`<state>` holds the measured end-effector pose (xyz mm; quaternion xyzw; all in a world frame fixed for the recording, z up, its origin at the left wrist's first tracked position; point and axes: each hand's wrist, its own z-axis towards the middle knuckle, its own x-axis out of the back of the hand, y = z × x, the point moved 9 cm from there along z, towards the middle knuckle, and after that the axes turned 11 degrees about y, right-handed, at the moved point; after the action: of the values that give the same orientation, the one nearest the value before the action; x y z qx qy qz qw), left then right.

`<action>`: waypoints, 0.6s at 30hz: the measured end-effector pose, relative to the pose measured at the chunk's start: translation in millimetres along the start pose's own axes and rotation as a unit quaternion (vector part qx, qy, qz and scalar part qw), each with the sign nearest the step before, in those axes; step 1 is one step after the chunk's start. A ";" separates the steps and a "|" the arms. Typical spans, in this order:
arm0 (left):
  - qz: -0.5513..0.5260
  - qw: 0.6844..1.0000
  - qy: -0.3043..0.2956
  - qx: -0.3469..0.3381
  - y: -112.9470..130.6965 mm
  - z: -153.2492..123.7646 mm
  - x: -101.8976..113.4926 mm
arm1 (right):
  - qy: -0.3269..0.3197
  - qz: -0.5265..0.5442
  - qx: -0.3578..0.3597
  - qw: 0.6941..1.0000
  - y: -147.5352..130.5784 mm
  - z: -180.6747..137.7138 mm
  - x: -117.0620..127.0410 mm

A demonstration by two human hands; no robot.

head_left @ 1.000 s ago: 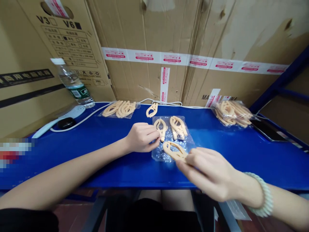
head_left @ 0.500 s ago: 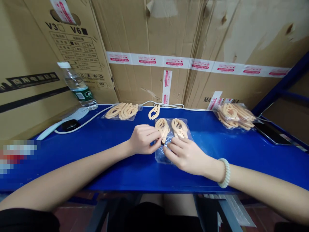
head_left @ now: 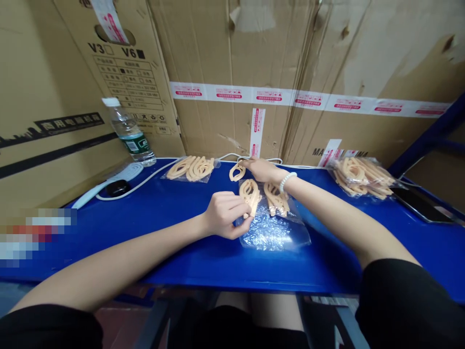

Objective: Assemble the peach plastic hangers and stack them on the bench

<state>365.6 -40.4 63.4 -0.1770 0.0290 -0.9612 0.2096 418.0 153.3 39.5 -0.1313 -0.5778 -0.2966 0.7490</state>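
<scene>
Left hand pinches a clear bag holding 2 hanger clusters; at its 11 o'clock, right hand touches a loose hanger, grip I can't tell.

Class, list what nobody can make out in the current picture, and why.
All in the head view:
Whether the right hand grips the loose beige piece: its fingers cover the spot.
Palm of the left hand: turned away.
Piece count in the far-right pile: overlap, shiny plastic.
Fine print on the V6 box: too small.
</scene>
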 end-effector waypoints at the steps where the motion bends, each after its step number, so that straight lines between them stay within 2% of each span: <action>1: -0.003 1.000 0.002 0.002 -0.2 -0.6 -0.4 | -0.007 -0.001 0.006 1.000 0.6 6.5 -6.5; 5: -0.015 1.000 0.008 0.016 -3.2 -2.7 -1.4 | -0.029 0.001 0.025 0.999 1.4 24.0 -21.5; 9: -0.028 0.999 0.020 0.030 -6.7 -4.0 0.3 | -0.036 -0.004 0.022 0.999 8.9 27.2 -23.2; 14: -0.028 0.998 0.024 0.041 -9.4 -6.8 0.0 | -0.027 0.017 0.018 0.999 15.8 9.5 -13.9; 18: -0.028 0.998 0.021 0.043 -8.9 -7.3 -1.0 | 0.024 0.057 0.022 0.998 15.8 -9.3 -0.3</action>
<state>360.3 -32.1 57.4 -0.1482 -0.0128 -0.9706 0.1891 434.7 160.9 38.8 -0.1401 -0.5577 -0.2440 0.7809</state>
